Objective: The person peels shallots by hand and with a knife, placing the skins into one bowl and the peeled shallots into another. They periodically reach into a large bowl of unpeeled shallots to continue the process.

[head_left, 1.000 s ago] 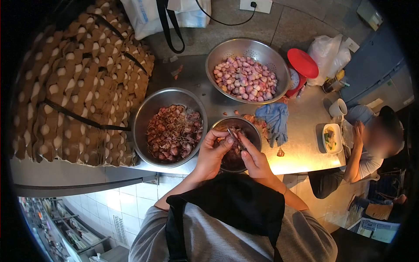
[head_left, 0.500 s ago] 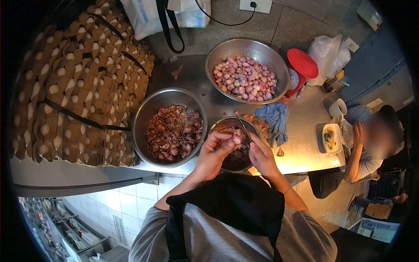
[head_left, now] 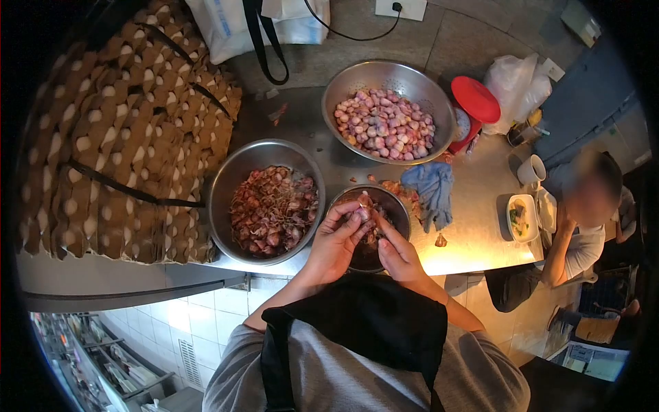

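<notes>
Warm light pools in a bright glare on the near right of the metal table (head_left: 473, 257), while the far wall (head_left: 467, 41) and right side sit dimmer. Fisheye distortion bends the edges into black corners; the seated person's face (head_left: 592, 189) is blurred.

A black apron (head_left: 364, 316) (strapped) overlies a grey shirt (head_left: 326, 364)

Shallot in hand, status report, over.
Left hand pinching shallot above small bowl. Right hand close against it. Blue glove beside bowl, clear of both hands.
</notes>
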Demonstrator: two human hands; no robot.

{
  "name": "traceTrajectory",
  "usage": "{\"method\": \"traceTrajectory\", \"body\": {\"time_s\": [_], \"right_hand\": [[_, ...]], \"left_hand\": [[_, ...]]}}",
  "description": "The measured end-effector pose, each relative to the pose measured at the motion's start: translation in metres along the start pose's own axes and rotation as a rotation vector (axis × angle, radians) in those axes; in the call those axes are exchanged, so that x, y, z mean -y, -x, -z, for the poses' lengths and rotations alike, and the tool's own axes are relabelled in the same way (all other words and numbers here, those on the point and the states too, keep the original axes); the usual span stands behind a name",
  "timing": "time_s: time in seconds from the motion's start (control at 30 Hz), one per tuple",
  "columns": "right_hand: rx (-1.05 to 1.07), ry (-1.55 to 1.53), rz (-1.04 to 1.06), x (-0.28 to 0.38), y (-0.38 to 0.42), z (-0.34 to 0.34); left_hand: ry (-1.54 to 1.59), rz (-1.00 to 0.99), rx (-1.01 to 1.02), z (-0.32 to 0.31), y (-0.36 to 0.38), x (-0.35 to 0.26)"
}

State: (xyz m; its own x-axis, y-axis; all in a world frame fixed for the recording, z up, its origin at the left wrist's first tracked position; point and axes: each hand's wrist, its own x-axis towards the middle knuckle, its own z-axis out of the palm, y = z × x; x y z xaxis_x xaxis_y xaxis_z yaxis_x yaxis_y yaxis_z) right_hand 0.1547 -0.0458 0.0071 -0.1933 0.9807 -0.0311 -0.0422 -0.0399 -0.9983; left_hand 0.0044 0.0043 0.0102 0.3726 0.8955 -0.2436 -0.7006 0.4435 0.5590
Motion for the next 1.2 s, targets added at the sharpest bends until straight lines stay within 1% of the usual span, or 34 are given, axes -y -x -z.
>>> {"method": "traceTrajectory", "body": {"time_s": [0.03, 0.1, 0.2, 0.27, 0.37, 0.43, 0.47, 0.53, 0.57, 0.63, 0.7, 0.9, 0.97, 1.07, 1.2], "right_hand": [[-0.032, 0.15, 0.056, 0.0, -0.001, -0.003], [-0.06, 0.202, 0.174, 0.003, -0.005, -0.005], [-0.068, 0.355, 0.223, 0.005, -0.009, -0.003], [-0.083, 0.147, 0.108, -0.007, -0.007, -0.001], [-0.095, -0.203, -0.123, -0.003, -0.003, -0.004], [-0.089, -0.175, -0.122, -0.003, -0.003, -0.004], [-0.08, -0.025, -0.033, -0.01, -0.004, -0.002], [-0.072, 0.12, 0.058, -0.013, -0.005, 0.0], [-0.072, 0.115, 0.06, -0.011, -0.006, 0.001], [-0.075, -0.013, 0.036, -0.008, -0.006, 0.001], [-0.082, -0.256, -0.018, -0.006, -0.006, -0.002], [-0.11, -0.299, -0.062, -0.001, -0.01, 0.003], [-0.084, -0.321, -0.063, 0.0, -0.01, 0.005], [-0.067, -0.331, -0.058, -0.002, -0.009, 0.002], [-0.046, -0.294, -0.072, 0.005, -0.007, -0.001]], "left_hand": [[-0.003, -0.002, 0.003, 0.002, 0.0, 0.002], [-0.004, -0.014, 0.001, 0.002, -0.001, 0.002], [0.003, -0.035, 0.0, 0.001, 0.0, 0.004], [0.013, -0.041, 0.019, 0.002, 0.001, 0.004], [0.028, -0.019, -0.016, -0.002, 0.002, 0.003], [0.03, -0.031, -0.001, -0.001, 0.001, 0.004], [0.031, -0.037, 0.007, 0.0, 0.001, 0.005], [0.027, -0.036, 0.01, 0.0, 0.0, 0.006], [0.025, -0.035, 0.011, 0.0, -0.001, 0.006], [0.03, -0.021, 0.032, 0.003, -0.001, 0.006], [0.049, -0.01, 0.046, 0.004, -0.002, 0.005], [0.094, 0.061, 0.067, -0.003, -0.002, -0.001], [0.117, 0.105, 0.085, -0.005, -0.002, -0.003], [0.115, 0.157, 0.055, 0.001, -0.004, -0.001], [0.052, 0.079, 0.069, 0.005, -0.007, 0.002]]}}
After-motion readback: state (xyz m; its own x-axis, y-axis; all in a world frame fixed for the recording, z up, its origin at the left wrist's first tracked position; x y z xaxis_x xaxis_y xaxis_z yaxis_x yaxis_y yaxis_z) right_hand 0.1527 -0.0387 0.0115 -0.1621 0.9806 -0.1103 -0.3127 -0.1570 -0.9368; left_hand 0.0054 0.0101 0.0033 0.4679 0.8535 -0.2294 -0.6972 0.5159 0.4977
